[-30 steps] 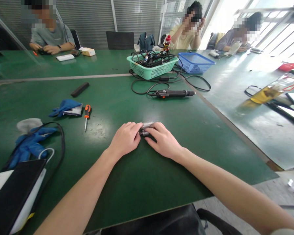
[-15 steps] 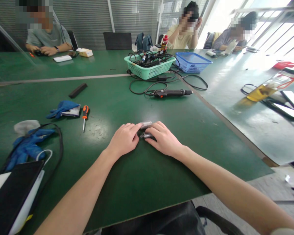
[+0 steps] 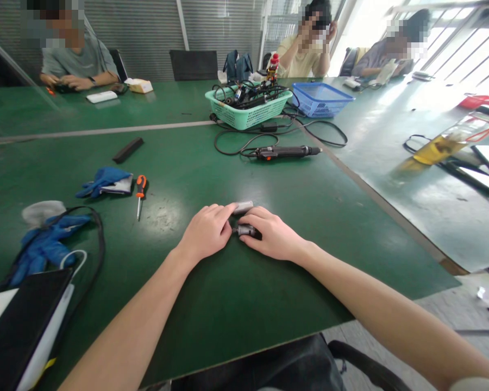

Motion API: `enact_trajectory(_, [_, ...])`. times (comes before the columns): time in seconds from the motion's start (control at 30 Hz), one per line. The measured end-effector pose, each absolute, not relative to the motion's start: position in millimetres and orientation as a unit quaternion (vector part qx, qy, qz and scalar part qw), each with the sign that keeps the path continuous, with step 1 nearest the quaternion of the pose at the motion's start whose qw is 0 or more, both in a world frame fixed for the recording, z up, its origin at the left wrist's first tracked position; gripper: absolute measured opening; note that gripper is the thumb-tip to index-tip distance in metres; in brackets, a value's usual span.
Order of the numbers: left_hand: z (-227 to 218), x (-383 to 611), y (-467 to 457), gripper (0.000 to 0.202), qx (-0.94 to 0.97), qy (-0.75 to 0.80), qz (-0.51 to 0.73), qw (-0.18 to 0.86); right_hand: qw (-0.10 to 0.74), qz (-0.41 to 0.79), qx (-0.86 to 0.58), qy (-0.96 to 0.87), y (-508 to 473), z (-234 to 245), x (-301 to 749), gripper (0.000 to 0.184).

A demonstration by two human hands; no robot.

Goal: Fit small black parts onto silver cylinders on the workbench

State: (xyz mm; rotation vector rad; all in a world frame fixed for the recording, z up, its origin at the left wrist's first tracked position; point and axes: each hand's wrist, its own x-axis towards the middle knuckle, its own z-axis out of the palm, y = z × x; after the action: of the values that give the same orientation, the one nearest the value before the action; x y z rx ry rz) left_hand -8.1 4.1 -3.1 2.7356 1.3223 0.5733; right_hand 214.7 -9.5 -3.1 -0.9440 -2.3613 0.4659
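At the middle of the green table, my right hand (image 3: 275,234) pinches a small grey metal cylinder (image 3: 245,230) between thumb and fingers. The cylinder looks like a little motor and lies nearly level, with its narrow end toward my left hand (image 3: 207,232). My left hand is closed, with its index fingertip at the left end of a flat silver metal piece (image 3: 243,207). That piece is just beyond the cylinder, and the left fingers hide part of it.
An electric screwdriver (image 3: 287,152) with a looped cord lies ahead, before a green basket (image 3: 248,115) of tools and a blue basket (image 3: 323,103). An orange screwdriver (image 3: 140,187), blue gloves (image 3: 49,244), a dark block (image 3: 128,150) and a tablet-like device (image 3: 28,320) are left. Several people sit across.
My right hand has shifted slightly right and down, and its fingers have loosened around the cylinder, so more of it shows. My left hand and the silver piece stay in place.
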Motion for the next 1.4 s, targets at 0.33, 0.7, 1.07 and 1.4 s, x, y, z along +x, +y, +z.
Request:
enact_trajectory(0.33, [2.8,-6.9,-2.1,0.015,0.909,0.382,0.164,0.028,0.283,0.178,-0.36,-0.871,-10.3,-3.7,213.1,0.024])
enact_trajectory(0.7, [2.1,-4.9,-1.7,0.013,0.914,0.369,0.154,0.061,0.29,0.175,-0.36,-0.869,-10.2,-3.0,213.3,0.025])
enact_trajectory(1.07, [3.7,-5.4,-1.1,0.012,0.92,0.354,0.157,0.065,0.276,0.173,-0.362,-0.873,-10.9,-0.5,213.7,0.024])
enact_trajectory(1.4, [5.7,-4.4,-1.9,0.008,0.925,0.34,0.157,0.061,0.277,0.17,-0.356,-0.876,-10.9,-1.4,214.4,0.024])
